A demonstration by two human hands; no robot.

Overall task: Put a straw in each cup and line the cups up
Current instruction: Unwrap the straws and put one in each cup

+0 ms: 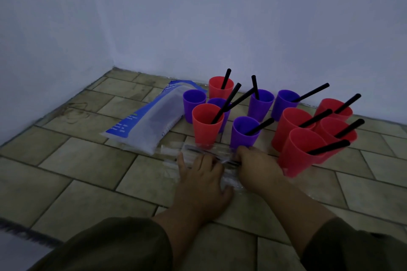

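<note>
**Ten cups strawed, one purple cup empty, hands on a wrapped straw**

A white wall (pixel 220 17) filled the top half, meeting a tiled floor (pixel 88 171) in a corner at left. A blue-and-white straw pack (pixel 149 125) lay flat on the floor, left of the cups, its far end just beside them.

Cups stood upright on the floor near the wall, clustered, not in a line. There were six red cups (pixel 207 130): one at the back, one front left and four bunched tight at right. The five purple cups (pixel 261 108) were mixed in between. Black straws (pixel 312 93) leaned out of ten of them. The leftmost purple cup (pixel 193 105), next to the pack, showed no straw.

Both hands were low in front of the cups, olive sleeves at the bottom edge. The left hand (pixel 201 179) lay on the clear wrappers (pixel 174 149) scattered on the floor, fingers stretched forward, grip released. The right hand (pixel 256 166) sat just in front of the nearest purple cup, fingers curled, grip grasping the right end of a wrapped straw (pixel 230 162). That straw ran leftward under the left fingers. It was dim and blurred there, so the exact pinch was hard to see.
</note>
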